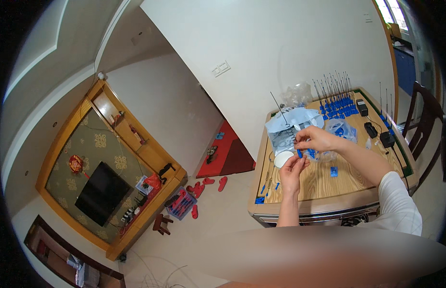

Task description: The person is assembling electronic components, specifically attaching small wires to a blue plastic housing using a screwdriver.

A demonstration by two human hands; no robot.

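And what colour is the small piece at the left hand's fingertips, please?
The small piece is blue, best seen in the head view.

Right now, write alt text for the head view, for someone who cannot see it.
A person's left hand and right hand meet at a small blue piece above a wood-grain table. Beyond them stand many thin rods with blue bases; a dark television is across the room.

And nothing readable here: the pale label (361,102) on the black adapter (362,110), those dark marks (368,18) on the white wall (300,43), simply too small
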